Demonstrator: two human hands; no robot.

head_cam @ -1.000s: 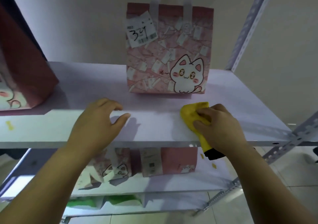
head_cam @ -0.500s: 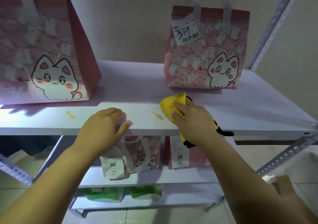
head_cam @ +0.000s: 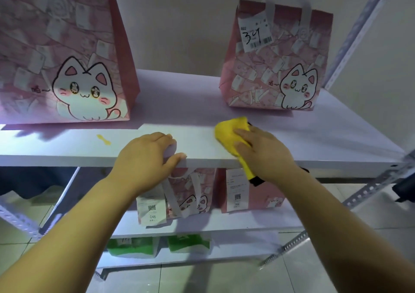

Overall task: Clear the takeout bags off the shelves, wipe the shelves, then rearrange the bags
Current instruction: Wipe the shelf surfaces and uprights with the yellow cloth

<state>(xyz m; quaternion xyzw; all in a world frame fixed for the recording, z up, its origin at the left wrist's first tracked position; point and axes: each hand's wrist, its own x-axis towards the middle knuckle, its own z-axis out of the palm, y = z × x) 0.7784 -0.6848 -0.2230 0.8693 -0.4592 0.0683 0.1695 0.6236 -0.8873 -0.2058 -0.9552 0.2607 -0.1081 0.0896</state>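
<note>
Scanning from the left: what sits on the top shelf (head_cam: pixel 67 152)? (Obs. 1)

Big pink bag (head_cam: pixel 65 52), upright at far left, not cleared. In front of it, near the front edge, one yellow smear (head_cam: pixel 103 139). Next the left hand (head_cam: pixel 148 155), resting on the front edge, fingers loosely bent, thumb at the lip, grasping nothing. Then the cloth (head_cam: pixel 229 135), bunched on the shelf, its tail hanging off the edge. The right hand (head_cam: pixel 262 152) lies on top, fingers (head_cam: pixel 242 133) clasped over it. Smaller pink bag (head_cam: pixel 276 67), tag marked 34, upright at back right, apart from the cloth. (Obs. 2)

Change over the last second? (Obs. 1)

The cloth has travelled leftward along the front strip. It was below the tagged bag and now lies left of that bag's corner. A second smear seen between the hands half a second ago no longer shows; wiped or covered, cannot tell. (Obs. 2)

Meaning? (Obs. 1)

Judgement: wiping is under way with bags still on this shelf, so only the front strip gets cleaned. The remaining smear lies in the cloth's path, with the left hand between. (Obs. 2)
</note>
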